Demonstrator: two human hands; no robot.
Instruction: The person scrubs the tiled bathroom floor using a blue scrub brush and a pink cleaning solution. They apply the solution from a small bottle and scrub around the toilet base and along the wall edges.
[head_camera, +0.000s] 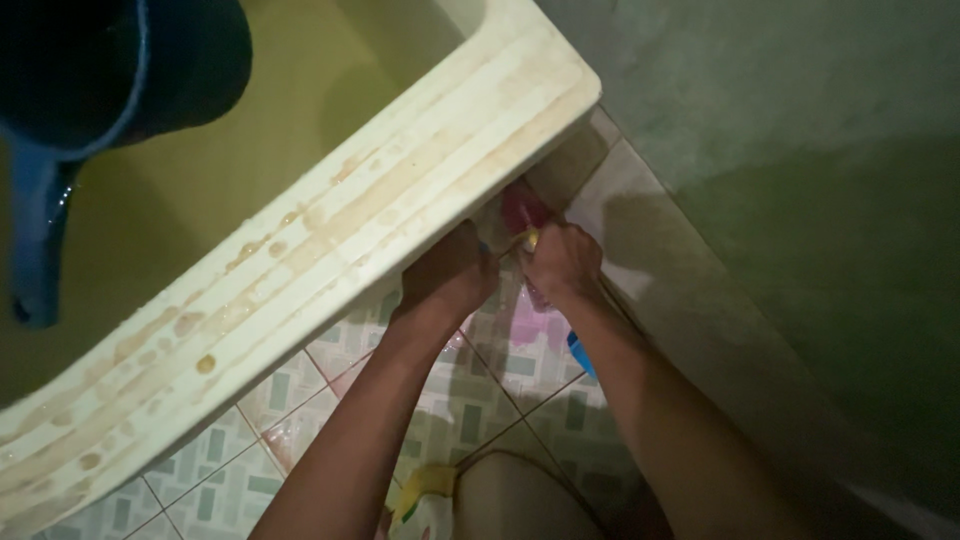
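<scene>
Both hands on a pink item under the tub corner.
Left hand (450, 272) and right hand (562, 260) pinch the pink object (522, 212), low beside the cream tub rim (330, 250), over tiled floor (480, 400); right hand nearer.

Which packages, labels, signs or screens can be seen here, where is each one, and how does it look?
Pink package: under the tub corner, between the left hand and right hand; soft, pink-red, mostly hidden.
Yellow-and-white packet: on the tiled floor at the bottom edge; crumpled, print too blurred to tell.
No signs or screens.
</scene>
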